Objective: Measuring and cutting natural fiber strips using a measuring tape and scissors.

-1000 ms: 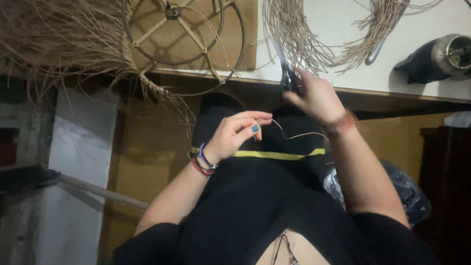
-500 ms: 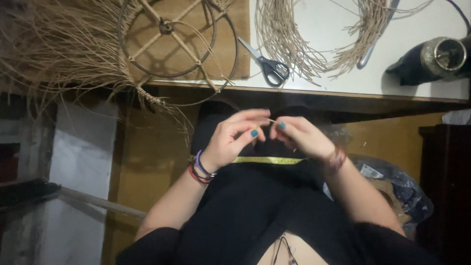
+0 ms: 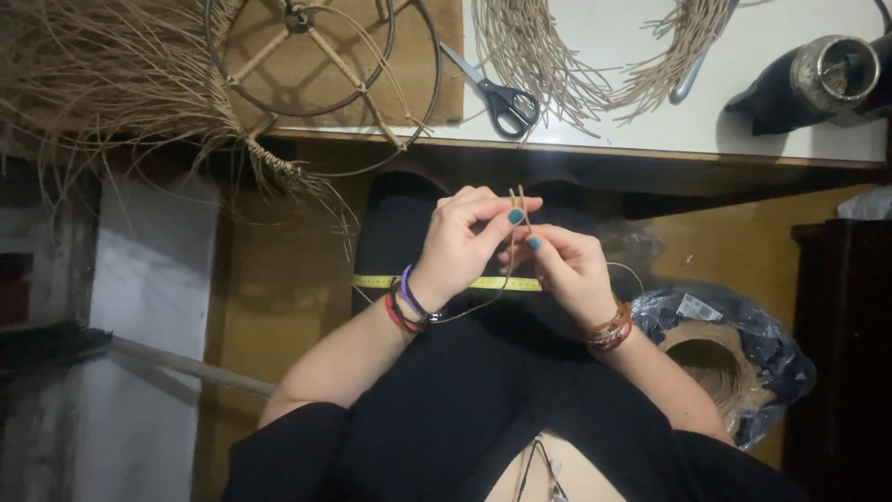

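While both hands meet over the lap, the left hand (image 3: 460, 244) and right hand (image 3: 569, 265) pinch one thin tan cord (image 3: 517, 206) between thumb and fingertips, fingers closed tight on it. The cord's two ends stick up just above the fingers, and the rest loops down under the hands. A yellow tape measure (image 3: 376, 281) lies across the lap just below the hands. Above the hands, on the white table (image 3: 790, 130), lie scissors (image 3: 502, 93), close to the table edge. Left of the scissors sits a round wire frame (image 3: 321, 93) with fringe hanging off it. Right of the scissors lies a bundle of cords (image 3: 557, 65). A bagged spool (image 3: 720, 367) sits right of the right hand.
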